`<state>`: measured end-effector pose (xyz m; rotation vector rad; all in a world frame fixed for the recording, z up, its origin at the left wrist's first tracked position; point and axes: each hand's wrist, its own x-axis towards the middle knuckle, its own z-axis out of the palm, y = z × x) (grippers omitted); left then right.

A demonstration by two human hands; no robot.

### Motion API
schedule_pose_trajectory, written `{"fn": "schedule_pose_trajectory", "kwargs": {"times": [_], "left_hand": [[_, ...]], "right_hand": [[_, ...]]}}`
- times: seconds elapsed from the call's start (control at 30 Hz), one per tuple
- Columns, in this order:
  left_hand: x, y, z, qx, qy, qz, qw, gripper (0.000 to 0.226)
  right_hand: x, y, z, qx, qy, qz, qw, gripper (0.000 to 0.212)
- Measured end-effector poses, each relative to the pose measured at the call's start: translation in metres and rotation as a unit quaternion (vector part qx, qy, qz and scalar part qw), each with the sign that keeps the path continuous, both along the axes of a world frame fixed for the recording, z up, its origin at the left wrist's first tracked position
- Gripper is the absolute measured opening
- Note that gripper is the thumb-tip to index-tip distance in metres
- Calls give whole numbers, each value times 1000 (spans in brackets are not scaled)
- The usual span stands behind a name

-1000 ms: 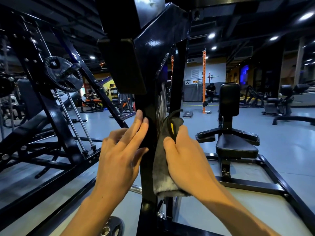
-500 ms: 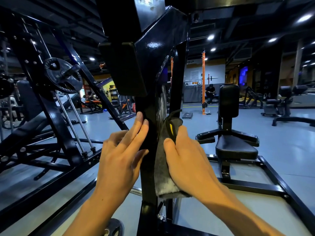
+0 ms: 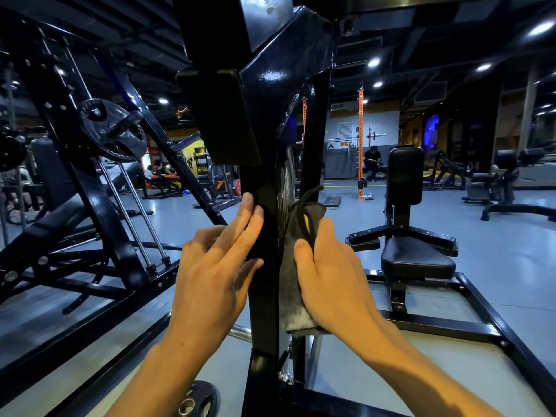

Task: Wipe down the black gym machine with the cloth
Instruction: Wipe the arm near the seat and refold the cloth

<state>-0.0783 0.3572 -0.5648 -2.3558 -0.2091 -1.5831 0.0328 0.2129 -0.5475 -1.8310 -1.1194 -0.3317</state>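
We are standing close against the black gym machine point(image 3: 261, 266), facing its upright post, which is running down the middle of our view from a glossy angled plate at the top to the base frame on the floor. A black rectangular pad point(image 3: 219, 118) is sitting on the post's left side above our hands.

Our left hand point(image 3: 210, 275) is resting flat against the left face of the post, its fingers point(image 3: 243, 224) lying straight and close together, pointing up, gripping nothing.

Our right hand point(image 3: 328, 278) is pressing the grey cloth point(image 3: 290, 296) against the right face of the same post. The palm is covering most of the cloth, with the thumb lying along its near edge; we cannot tell how the remaining fingers are lying, since they are hidden behind the hand. The cloth is hanging folded between hand and post, its lower edge showing below the palm, and a yellow patch with a dark loop is poking out at its top.

To the left, a weight plate point(image 3: 112, 130) is sitting on a peg of a neighbouring slanted frame. To the right, a padded seat point(image 3: 416, 260) with an upright backrest is standing inside a low black floor frame. Far behind, a seated person point(image 3: 371, 162) is showing beside an orange rack upright point(image 3: 360, 139).
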Motion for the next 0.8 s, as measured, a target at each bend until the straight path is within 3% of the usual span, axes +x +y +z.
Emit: {"fn": "schedule_pose_trajectory", "kwargs": {"times": [0.17, 0.6, 0.8], "left_hand": [[-1, 1, 0, -6, 7, -1, 1000, 85], [5, 2, -3, -31, 0, -31, 999, 95], [4, 4, -3, -20, 5, -18, 1000, 94]], "right_hand": [[19, 17, -2, -2, 79, -29, 996, 13], [9, 3, 80, 107, 66, 24, 992, 13], [6, 2, 69, 141, 69, 20, 987, 17]]}}
